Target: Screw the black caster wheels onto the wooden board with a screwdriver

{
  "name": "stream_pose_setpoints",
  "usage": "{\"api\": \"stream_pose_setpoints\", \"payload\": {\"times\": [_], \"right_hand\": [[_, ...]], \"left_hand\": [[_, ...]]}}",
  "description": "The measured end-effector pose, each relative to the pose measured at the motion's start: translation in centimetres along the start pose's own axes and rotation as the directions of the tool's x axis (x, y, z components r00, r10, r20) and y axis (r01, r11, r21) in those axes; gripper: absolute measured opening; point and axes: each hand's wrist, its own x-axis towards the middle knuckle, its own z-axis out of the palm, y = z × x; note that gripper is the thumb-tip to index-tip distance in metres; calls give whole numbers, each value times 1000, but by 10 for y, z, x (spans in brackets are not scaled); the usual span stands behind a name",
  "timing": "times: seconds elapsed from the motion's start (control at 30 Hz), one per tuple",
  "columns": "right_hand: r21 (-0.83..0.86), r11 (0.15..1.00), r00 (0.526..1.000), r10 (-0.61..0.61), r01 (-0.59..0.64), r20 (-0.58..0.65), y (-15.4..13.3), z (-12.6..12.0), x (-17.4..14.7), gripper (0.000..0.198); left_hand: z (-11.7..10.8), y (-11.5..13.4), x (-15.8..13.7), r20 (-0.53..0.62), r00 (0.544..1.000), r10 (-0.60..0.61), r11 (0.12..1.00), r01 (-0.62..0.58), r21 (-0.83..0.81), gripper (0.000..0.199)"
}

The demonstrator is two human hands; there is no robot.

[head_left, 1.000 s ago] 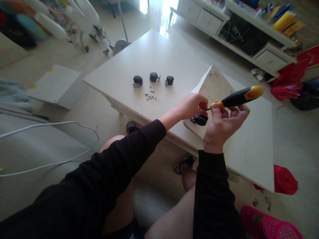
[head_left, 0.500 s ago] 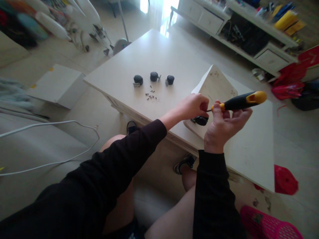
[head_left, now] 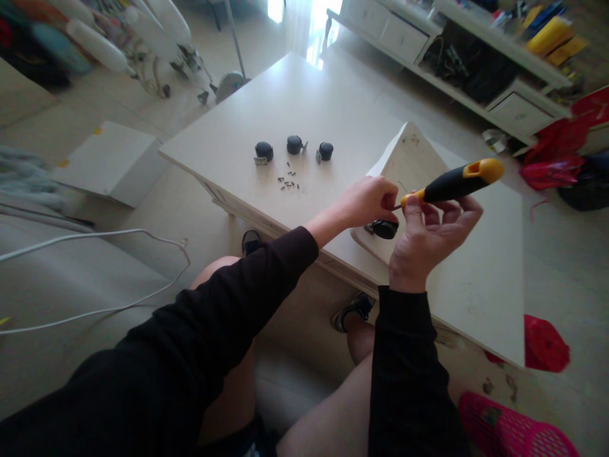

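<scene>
My right hand (head_left: 428, 231) holds a screwdriver (head_left: 454, 183) with a black and yellow handle, thumb and fingers at the yellow collar. Its thin shaft points left into the curled fingers of my left hand (head_left: 373, 200), which are closed at the tip; what they pinch is hidden. Just below those fingers, a black caster (head_left: 384, 228) sits at the near corner of a white board (head_left: 421, 162) lying on the table. Further left on the tabletop stand three loose casters, a left one (head_left: 264, 151), a middle one (head_left: 294, 145) and a right one (head_left: 325, 151), with several small screws (head_left: 288, 185) in front.
The white table (head_left: 228, 130) reaches over my knees. A white box (head_left: 107, 162) is on the floor at left, near a white cable (head_left: 143, 232). A cabinet (head_left: 404, 39) stands at the back. Bottom right are a pink basket (head_left: 514, 431) and a red object (head_left: 546, 344).
The screwdriver's handle end has tilted slightly up and left, and the handle has turned a little in my right hand. My left hand stays in place.
</scene>
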Motion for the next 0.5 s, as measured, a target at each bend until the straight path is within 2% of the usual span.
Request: {"api": "stream_pose_setpoints", "payload": {"times": [0.07, 0.13, 0.2, 0.27, 0.33, 0.4, 0.5], "right_hand": [[4, 1000, 1000, -16, 16, 10, 1, -1, 0, 47], [31, 999, 999, -28, 27, 28, 4, -3, 1, 43], [64, 997, 998, -36, 33, 48, 7, -4, 2, 41], [84, 995, 997, -52, 48, 53, 9, -3, 2, 43], [97, 993, 997, -65, 61, 38, 9, -1, 1, 47], [110, 992, 998, -63, 61, 13, 7, 1, 0, 50], [134, 990, 999, -49, 50, -12, 1, 3, -2, 53]], "left_hand": [[-2, -1, -1, 52, 999, 10, 997, -6, -74, 13], [-4, 0, -1, 158, 987, 0, 983, 30, -184, 5], [-5, 2, -2, 224, 974, -34, 965, 90, -245, 10], [-5, 5, -2, 196, 979, -49, 971, 93, -222, 12], [-3, 6, -2, 109, 993, -37, 991, 51, -121, 2], [-2, 6, -1, 37, 999, -14, 1000, 15, -11, 12], [-3, 1, -1, 46, 999, 16, 1000, -17, 14, 14]]}}
